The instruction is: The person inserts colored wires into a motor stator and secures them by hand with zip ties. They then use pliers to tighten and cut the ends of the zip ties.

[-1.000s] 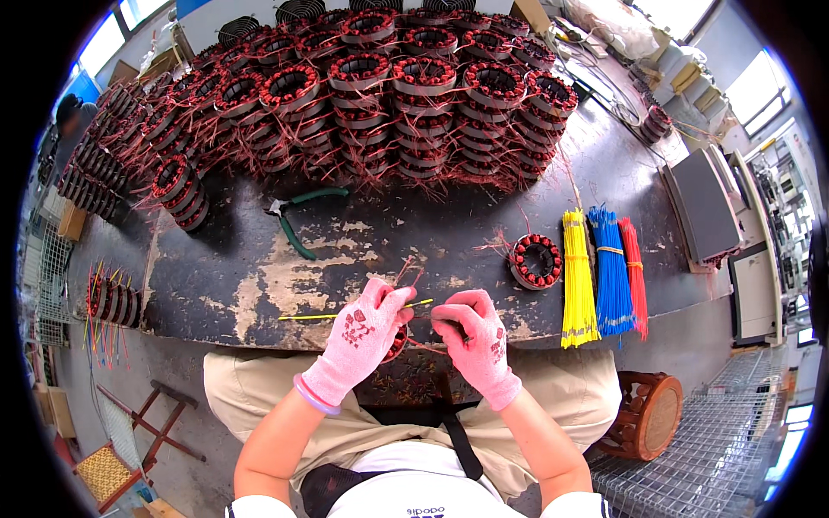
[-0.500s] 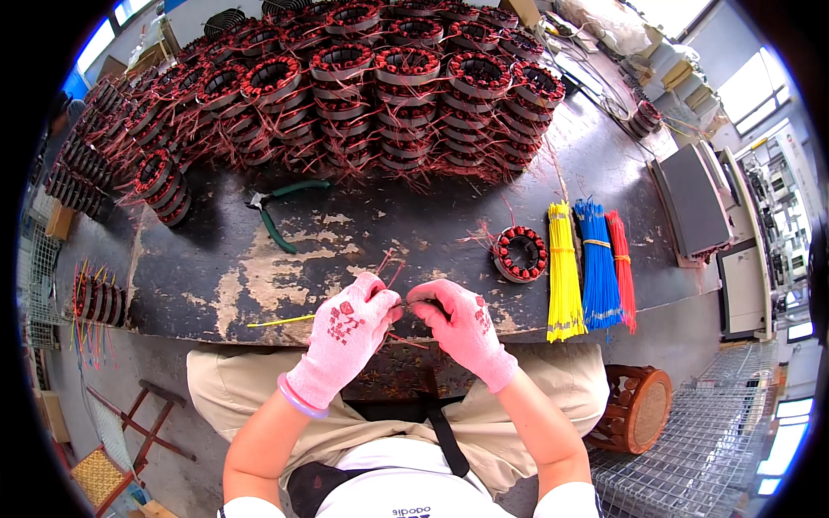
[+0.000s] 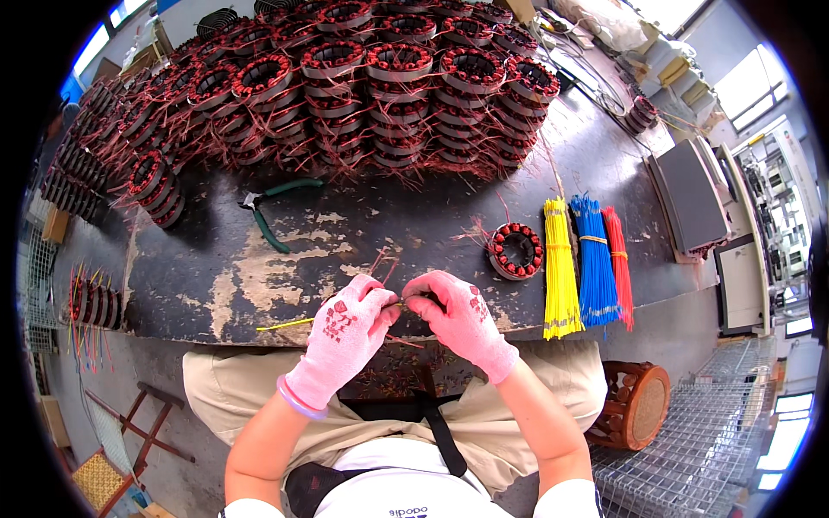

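Observation:
Both hands wear pink gloves and meet at the table's near edge. My left hand [image 3: 347, 325] is closed on a yellow wire [image 3: 287, 325], whose long end sticks out to the left. Thin red wires [image 3: 381, 260] poke out above and below that hand; whatever they join is hidden under the glove. Fingertip to fingertip with it, my right hand [image 3: 456, 316] pinches at a short bit of yellow showing between the gloves. A single ring-shaped motor stator [image 3: 516, 251] with red windings lies beyond my right hand.
Bundles of yellow wires [image 3: 561, 268], blue wires [image 3: 596, 263] and red wires [image 3: 617, 259] lie at the right. Green-handled cutters [image 3: 270, 231] rest on the worn table. Tall stacks of stators [image 3: 401, 112] fill the far side. A wooden stool [image 3: 635, 406] stands below right.
A bit of yellow now shows between the fingertips, and the wire's left end has shifted slightly right. The hands stay together; the whole view has shifted a little.

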